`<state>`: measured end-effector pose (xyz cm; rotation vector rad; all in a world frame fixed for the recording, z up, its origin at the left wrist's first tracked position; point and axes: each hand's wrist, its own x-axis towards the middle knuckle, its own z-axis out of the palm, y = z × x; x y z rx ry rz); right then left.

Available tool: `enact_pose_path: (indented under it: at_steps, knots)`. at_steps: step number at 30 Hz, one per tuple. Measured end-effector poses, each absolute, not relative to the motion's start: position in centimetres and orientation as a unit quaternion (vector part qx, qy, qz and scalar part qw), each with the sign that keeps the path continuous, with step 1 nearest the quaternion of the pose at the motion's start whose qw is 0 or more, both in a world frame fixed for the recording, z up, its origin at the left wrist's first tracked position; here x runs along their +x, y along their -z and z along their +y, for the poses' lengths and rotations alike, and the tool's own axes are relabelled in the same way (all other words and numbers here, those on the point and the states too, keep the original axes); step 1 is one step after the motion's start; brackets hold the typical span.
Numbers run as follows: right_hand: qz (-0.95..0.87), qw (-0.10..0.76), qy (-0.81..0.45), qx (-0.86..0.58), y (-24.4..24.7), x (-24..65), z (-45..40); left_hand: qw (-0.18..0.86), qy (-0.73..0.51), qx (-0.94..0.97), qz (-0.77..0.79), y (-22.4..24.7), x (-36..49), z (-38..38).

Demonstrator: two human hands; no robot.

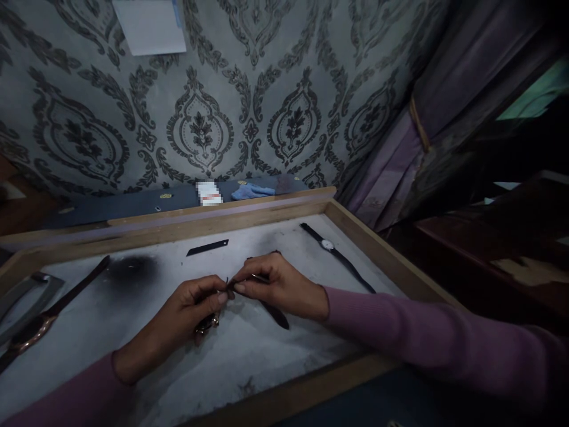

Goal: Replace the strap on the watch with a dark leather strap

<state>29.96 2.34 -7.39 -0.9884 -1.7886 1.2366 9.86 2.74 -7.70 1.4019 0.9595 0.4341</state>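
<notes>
My left hand (191, 305) is closed around a small gold-toned thing (208, 324) that looks like a watch case, mostly hidden by the fingers. My right hand (278, 284) pinches close to the left fingertips, and a thin, shiny metal tool (259, 277) shows between its fingers. A tiny dark piece (227, 283) sticks up where the two hands meet. Beneath my right hand a dark strap end (276, 315) lies on the white surface. To the right rests a wristwatch (328, 244) with a white dial and black strap.
The white-bottomed wooden tray (373, 237) has raised edges. Inside it lie a black blade (207, 247), a rose-gold watch (33, 333) with a dark strap and a grey curved frame (48, 296). Behind it are a blue cloth (252, 191) and a small white packet (208, 193).
</notes>
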Motion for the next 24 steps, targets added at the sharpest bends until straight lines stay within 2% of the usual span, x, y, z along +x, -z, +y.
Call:
enact_pose_path:
  at_steps: [7,16,24]
  knots:
    - [-0.632,0.296,-0.580,-0.420,7.2,30.9,3.3,0.632,-0.173,0.614,0.441,7.5,9.9,2.9]
    - [-0.718,0.168,-0.519,-0.433,7.3,32.5,5.0,0.643,-0.181,0.597,0.445,7.8,9.7,2.8]
    - [-0.746,0.143,-0.462,-0.458,6.9,32.7,5.2,0.632,-0.165,0.608,0.451,8.2,9.5,3.0]
